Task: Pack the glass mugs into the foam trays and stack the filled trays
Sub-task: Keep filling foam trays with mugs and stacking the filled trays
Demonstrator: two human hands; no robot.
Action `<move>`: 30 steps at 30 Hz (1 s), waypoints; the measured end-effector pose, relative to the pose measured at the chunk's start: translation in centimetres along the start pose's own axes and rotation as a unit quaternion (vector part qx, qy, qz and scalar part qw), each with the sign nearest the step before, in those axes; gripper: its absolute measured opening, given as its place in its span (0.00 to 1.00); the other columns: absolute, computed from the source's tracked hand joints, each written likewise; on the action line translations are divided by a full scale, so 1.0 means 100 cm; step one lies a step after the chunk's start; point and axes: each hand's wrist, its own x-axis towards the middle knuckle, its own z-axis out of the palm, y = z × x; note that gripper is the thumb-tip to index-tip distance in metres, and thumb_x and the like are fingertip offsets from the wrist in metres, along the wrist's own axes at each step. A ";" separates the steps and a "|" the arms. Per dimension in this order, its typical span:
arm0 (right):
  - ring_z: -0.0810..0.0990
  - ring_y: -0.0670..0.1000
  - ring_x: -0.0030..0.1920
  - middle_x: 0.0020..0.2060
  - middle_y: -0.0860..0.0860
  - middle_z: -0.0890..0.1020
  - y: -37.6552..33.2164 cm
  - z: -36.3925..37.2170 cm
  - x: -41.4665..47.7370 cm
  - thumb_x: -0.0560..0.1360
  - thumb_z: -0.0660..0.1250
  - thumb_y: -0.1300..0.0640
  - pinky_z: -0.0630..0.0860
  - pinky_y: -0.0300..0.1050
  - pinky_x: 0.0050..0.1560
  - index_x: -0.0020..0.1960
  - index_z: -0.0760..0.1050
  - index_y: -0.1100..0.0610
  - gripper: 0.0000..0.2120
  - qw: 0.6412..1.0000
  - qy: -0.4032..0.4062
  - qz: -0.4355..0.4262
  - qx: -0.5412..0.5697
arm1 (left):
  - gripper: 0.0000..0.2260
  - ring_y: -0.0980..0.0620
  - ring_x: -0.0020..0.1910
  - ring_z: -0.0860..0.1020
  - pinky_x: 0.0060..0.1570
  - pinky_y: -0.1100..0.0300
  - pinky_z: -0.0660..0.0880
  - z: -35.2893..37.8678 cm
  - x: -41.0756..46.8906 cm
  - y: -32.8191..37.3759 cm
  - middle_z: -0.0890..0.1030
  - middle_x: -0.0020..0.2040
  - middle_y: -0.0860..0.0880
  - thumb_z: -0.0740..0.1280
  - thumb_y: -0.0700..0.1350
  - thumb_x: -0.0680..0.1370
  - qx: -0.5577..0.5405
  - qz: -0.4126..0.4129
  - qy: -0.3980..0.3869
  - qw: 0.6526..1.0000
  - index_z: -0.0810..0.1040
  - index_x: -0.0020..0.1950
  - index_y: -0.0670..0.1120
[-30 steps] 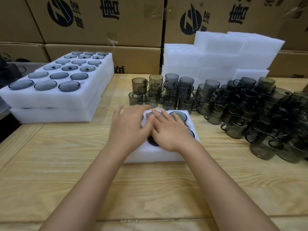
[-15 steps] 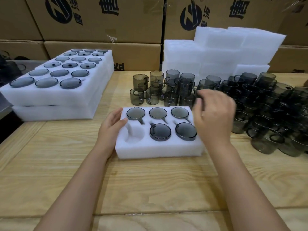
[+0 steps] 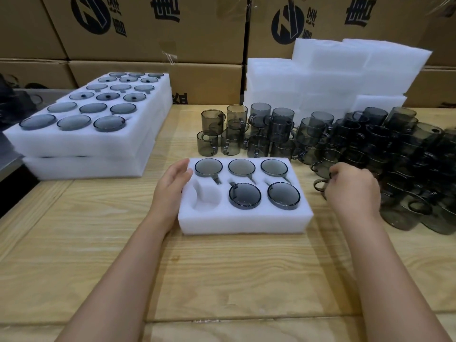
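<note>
Foam tray [image 3: 244,220] sits mid-counter [image 3: 222,280]. Five of six pockets are filled, mugs rim-down. The empty pocket [image 3: 206,201] is the near-left one.

Left hand [image 3: 172,186]: fingers straight, flat against the tray's left wall, bracing it and holding nothing.

Right hand [image 3: 352,191]: at the near edge of the mug pile [image 3: 394,149] on the counter's right side. Fingers are curled over a loose mug [image 3: 319,185]. Only its handle shows, so grip looks closed but I can't confirm how secure.

Two filled trays [image 3: 81,141] are stacked at the far-left corner. Blank foam blocks [image 3: 333,77] are along the far edge, against cardboard boxes [image 3: 148,28].

Judgement: last mug for this tray, then it goes on the stack.

Risks:
- The pile is dense, with mugs stacked on mugs. Pulling one from the edge could drag a neighbour by the handle or topple the upper ones, so glass-on-glass chips.
- The handle must line up with the pocket's slot. If misaligned, the mug sits proud and the next tray rocks on it.
- The carry passes over seated mugs, so a slip drops glass onto glass.
</note>
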 end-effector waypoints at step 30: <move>0.70 0.36 0.46 0.51 0.45 0.67 -0.082 -0.031 -0.043 0.66 0.77 0.53 0.62 0.18 0.45 0.68 0.69 0.43 0.33 0.900 -0.111 -0.180 0.382 | 0.11 0.43 0.67 0.72 0.68 0.43 0.67 0.002 -0.001 0.004 0.76 0.65 0.43 0.62 0.39 0.79 -0.083 0.045 -0.058 0.994 0.78 0.59 0.47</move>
